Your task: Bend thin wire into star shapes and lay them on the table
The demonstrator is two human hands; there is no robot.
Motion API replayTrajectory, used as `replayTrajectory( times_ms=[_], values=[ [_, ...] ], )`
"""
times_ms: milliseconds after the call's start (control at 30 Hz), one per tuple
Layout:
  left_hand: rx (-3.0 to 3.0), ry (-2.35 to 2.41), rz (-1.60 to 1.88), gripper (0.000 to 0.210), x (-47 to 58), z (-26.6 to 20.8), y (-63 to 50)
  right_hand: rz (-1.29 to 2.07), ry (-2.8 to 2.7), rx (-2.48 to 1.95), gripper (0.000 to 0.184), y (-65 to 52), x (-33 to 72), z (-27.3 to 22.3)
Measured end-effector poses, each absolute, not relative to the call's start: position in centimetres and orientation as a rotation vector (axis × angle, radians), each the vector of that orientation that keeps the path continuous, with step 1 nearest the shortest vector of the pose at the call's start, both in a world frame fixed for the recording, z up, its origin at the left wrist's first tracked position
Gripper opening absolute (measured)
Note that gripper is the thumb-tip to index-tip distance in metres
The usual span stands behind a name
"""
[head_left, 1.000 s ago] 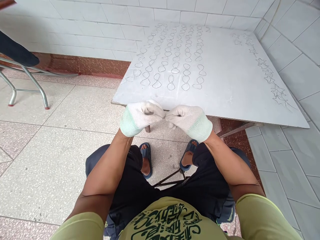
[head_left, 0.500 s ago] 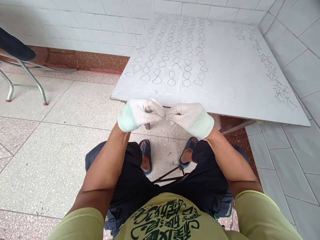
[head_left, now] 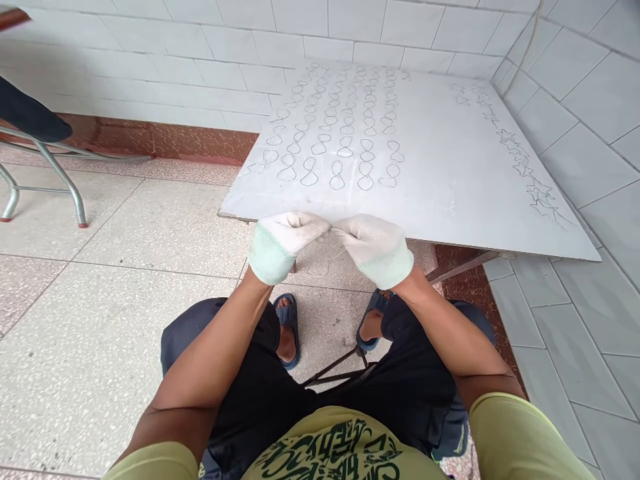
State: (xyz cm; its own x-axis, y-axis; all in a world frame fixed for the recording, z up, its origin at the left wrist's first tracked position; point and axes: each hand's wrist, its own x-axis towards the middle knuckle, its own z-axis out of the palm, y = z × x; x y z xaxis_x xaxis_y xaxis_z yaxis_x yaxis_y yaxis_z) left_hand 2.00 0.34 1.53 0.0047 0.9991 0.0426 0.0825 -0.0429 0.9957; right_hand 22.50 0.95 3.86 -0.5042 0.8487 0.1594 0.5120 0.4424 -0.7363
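Observation:
Both hands wear white knit gloves with pale green cuffs and meet just off the near edge of the white table. My left hand (head_left: pixel 293 237) is closed, thumb and fingers pinching a thin wire (head_left: pixel 327 259). Fingertip to fingertip with it, my right hand (head_left: pixel 373 241) pinches the same wire. Below the fingers the wire hangs in a loose curve over the floor. On the tabletop ahead lie several rows of wire figure-eights (head_left: pixel 337 175). The exact spot where the fingers grip is too small to make out.
The white table (head_left: pixel 435 180) stands against a tiled wall (head_left: pixel 350 27). Star-shaped wire pieces (head_left: pixel 520 160) lie along its right side. At far left is a metal-legged stool (head_left: pixel 75 193) with a person's dark-clothed leg (head_left: pixel 30 110). Dark metal legs (head_left: pixel 333 365) show between my feet.
The view has tilted up a little, so the table sits lower in the picture. My hands have turned, fingertips still together, and the hanging wire now shows as a wider curve.

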Motion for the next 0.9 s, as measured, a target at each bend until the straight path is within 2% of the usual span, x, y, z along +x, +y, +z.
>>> replayTrajectory(
  times_ms=[200,367,533,733,900],
  values=[
    [1.336,1.372,1.156,0.029,3.0,2.0,-0.3,0.891,-2.121,-1.171,0.041,1.0,21.9,2.6],
    [1.307,1.38,1.123,0.035,3.1,1.2,0.1,0.892,-1.886,-1.265,0.024,0.8,21.9,1.2],
    [1.249,1.223,1.157,0.032,2.1,0.4,1.3,1.249,-1.647,-1.291,0.017,1.3,21.8,1.9],
    [1.291,1.221,1.212,0.034,1.7,-0.1,1.6,1.346,-1.488,-1.277,0.029,1.2,21.7,3.4],
    [1.275,1.324,1.199,0.038,2.3,0.0,1.0,1.29,-1.45,-1.261,0.029,1.3,21.5,1.9]
  ],
)
